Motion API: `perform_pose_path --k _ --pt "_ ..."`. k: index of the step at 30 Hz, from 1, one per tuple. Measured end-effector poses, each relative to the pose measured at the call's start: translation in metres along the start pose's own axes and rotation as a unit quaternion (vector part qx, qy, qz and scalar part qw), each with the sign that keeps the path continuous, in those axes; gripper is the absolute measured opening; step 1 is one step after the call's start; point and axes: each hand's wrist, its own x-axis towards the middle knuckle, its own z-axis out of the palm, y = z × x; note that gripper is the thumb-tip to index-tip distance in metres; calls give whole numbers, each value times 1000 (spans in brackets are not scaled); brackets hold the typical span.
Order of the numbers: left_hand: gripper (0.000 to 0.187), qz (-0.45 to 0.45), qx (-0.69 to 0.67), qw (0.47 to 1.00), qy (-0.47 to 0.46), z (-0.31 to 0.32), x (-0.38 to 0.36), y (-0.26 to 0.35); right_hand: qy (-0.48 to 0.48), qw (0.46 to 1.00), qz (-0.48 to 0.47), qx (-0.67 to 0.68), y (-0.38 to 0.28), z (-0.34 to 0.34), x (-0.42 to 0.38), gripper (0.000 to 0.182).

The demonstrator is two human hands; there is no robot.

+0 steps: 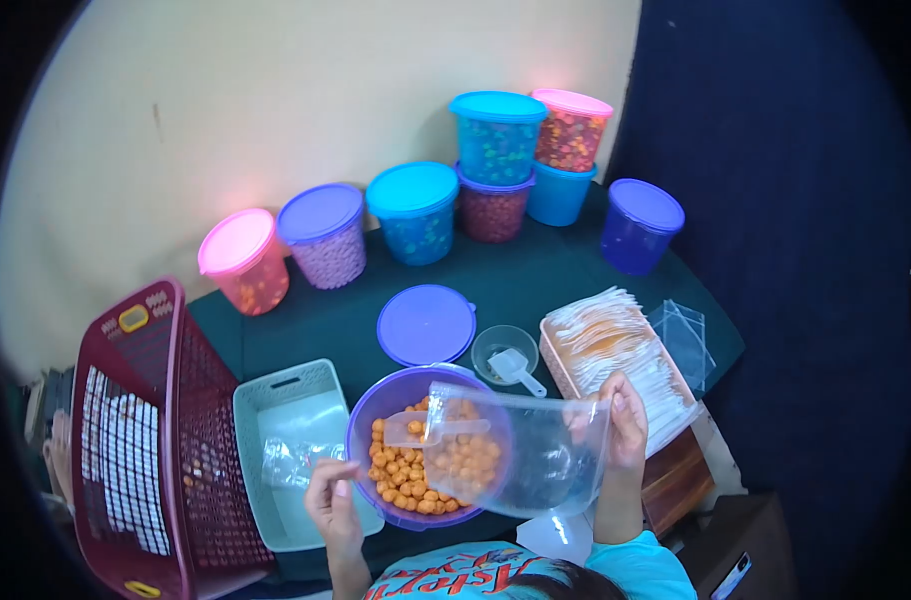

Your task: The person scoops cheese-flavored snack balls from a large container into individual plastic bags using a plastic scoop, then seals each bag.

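Observation:
A clear plastic bag (536, 455) hangs from my right hand (621, 420), whose fingers pinch its right edge. The bag's left part overlaps a purple tub (359, 440) holding round orange snacks (406, 475) and a translucent scoop (404, 430). Left of the tub's lower rim is my left hand (334, 495), fingers curled with thumb and fingertip close together; whether something thin is between them is too small to tell. A mint basket (291, 400) with clear plastic packets (301, 460) stands left of the tub.
Lidded tubs (413, 215) line the back. A purple lid (426, 325), a glass bowl (491, 345) with a white scoop (516, 370), and a pink basket (556, 350) of white packets lie ahead. A maroon basket (176, 420) stands left. Clear sheets (684, 340) lie right.

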Motion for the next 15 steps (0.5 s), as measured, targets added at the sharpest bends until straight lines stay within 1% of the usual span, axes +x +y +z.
perform_pose_path --k 2,3,5,6,7,8,9,10,12,14,15 --pt "34 -35 -92 995 -27 23 1 20 -75 995 54 48 9 6 2 17" --pt "34 -37 -84 996 -14 27 1 23 -88 991 72 65 17 8 2 17" --pt "32 -131 -216 963 -95 28 0 23 -100 987 107 61 30 13 3 17" --pt "32 -133 -212 964 -89 23 -1 20 -100 986 123 53 35 15 2 17" --pt "28 -155 -166 966 -121 16 -2 17 -99 985 128 57 39 15 2 17" --pt "24 -177 -121 964 -154 11 -2 16 -85 982 157 61 43 16 3 17" --pt "19 -169 -124 972 -110 14 -3 18 -69 978 187 66 45 17 3 18" --pt "19 -174 -120 972 -107 14 -2 19 -68 977 192 70 47 18 3 18" --pt "16 -176 -81 977 -87 11 0 20 -35 964 228 130 50 23 4 19" --pt "16 -166 -60 982 -65 7 -1 14 -55 956 267 111 48 18 -1 28" --pt "17 -163 -57 983 -64 8 -1 15 -73 961 258 58 48 17 -2 26"
